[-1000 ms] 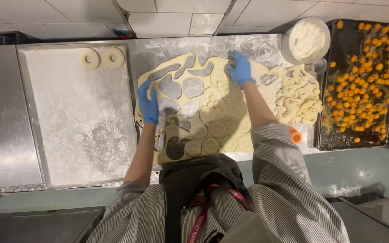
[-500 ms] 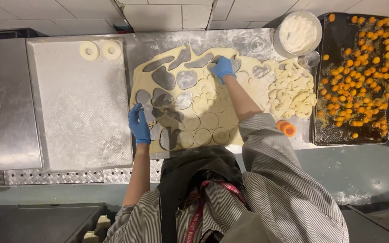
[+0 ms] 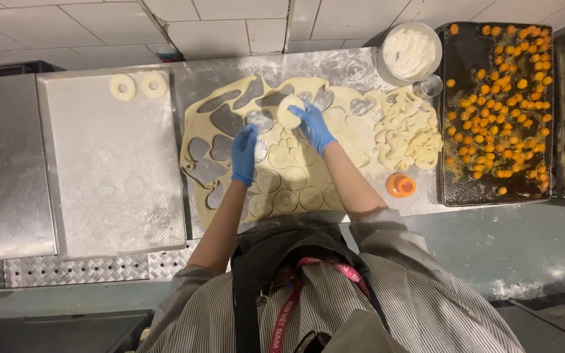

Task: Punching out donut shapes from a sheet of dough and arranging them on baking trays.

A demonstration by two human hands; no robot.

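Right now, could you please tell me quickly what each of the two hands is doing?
Left hand: fingers flat and open on the cut dough sheet, holding nothing.
Right hand: closed on a dough round, lifted at the fingertips.

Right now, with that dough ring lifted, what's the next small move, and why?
Probably carry the dough ring in the right hand over to the floured tray, beside the two rings already there; the left hand is free to support it.

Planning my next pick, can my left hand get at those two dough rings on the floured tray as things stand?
Probably yes: the left hand holds nothing, and only cut dough sheet and bare tray lie between it and the two dough rings.
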